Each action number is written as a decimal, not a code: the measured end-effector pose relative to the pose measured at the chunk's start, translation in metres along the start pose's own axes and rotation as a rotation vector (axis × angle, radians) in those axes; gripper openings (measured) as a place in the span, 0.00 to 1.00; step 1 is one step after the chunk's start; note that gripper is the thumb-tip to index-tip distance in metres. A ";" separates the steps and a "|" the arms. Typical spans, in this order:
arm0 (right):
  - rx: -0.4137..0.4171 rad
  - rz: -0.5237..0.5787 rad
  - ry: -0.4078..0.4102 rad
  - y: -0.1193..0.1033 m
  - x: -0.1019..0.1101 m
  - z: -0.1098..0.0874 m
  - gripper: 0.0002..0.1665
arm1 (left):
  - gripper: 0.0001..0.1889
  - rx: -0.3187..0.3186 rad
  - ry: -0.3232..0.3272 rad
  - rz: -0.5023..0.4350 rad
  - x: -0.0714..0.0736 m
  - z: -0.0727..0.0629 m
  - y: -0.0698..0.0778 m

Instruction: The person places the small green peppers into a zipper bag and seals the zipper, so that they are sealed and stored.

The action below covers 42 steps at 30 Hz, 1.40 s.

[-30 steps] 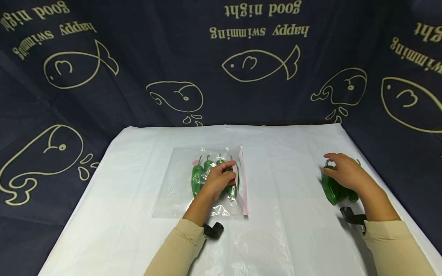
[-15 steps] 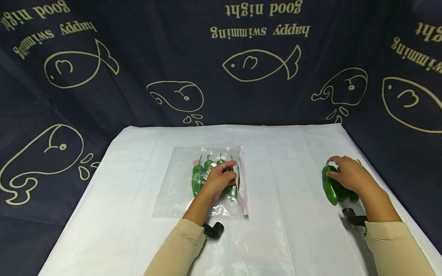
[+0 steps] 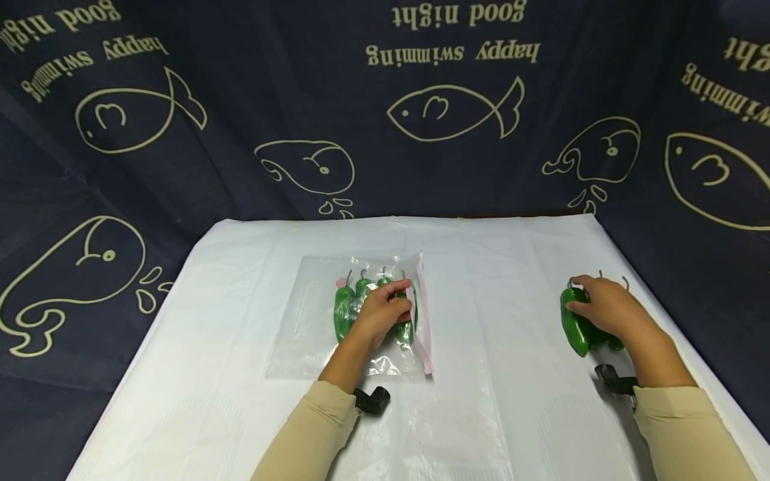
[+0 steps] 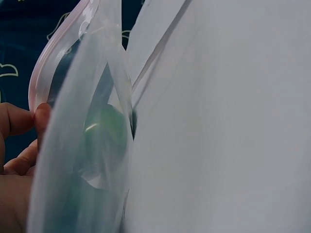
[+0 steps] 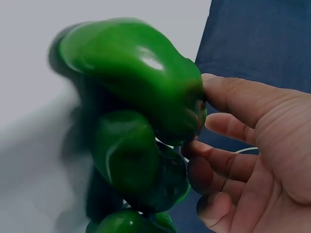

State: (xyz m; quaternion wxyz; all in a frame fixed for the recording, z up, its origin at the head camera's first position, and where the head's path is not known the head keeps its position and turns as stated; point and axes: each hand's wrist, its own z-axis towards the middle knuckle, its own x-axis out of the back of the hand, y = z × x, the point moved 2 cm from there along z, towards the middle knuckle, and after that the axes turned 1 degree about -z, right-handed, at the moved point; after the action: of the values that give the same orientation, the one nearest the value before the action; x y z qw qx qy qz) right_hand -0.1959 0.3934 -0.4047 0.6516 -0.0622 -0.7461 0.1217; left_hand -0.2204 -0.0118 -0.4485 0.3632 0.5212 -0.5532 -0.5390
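A clear plastic zip bag (image 3: 301, 354) with a pink strip along its mouth lies mid-table, several green peppers (image 3: 343, 314) inside it. My left hand (image 3: 381, 312) pinches the bag's mouth; in the left wrist view its thumb and finger meet at the pink zip edge (image 4: 33, 92), and the mouth gapes. At the table's right, my right hand (image 3: 607, 304) has thumb and fingers around the stem end of a glossy green pepper (image 5: 131, 63). More green peppers (image 5: 126, 150) lie against it, partly hidden under the hand in the head view.
White cloth (image 3: 499, 280) covers the table, with a wide stretch of it between bag and loose peppers. A dark blue curtain (image 3: 361, 107) with fish and whale drawings hangs behind and at both sides. A black camera (image 3: 613, 379) sits on the right wrist.
My right hand has shifted slightly, its fingers settling around the stem end of the leftmost loose pepper; another stem now shows behind it. The left hand and the bag stay put.
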 end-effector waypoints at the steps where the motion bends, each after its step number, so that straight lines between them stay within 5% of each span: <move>1: -0.001 0.002 0.000 0.000 0.000 0.000 0.37 | 0.28 0.000 0.000 0.000 0.000 0.000 0.000; 28: -0.022 0.000 0.026 -0.008 0.002 0.003 0.36 | 0.28 0.004 0.001 0.004 -0.001 0.000 0.001; 42: 0.070 0.087 0.058 -0.016 -0.001 0.002 0.31 | 0.28 0.010 0.017 -0.014 0.000 0.002 0.000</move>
State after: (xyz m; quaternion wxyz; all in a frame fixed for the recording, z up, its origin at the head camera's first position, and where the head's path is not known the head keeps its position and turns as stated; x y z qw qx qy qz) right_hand -0.1968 0.3772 -0.4013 0.6687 -0.0754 -0.7190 0.1740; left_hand -0.2220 -0.0113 -0.4484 0.3616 0.5315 -0.5490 -0.5342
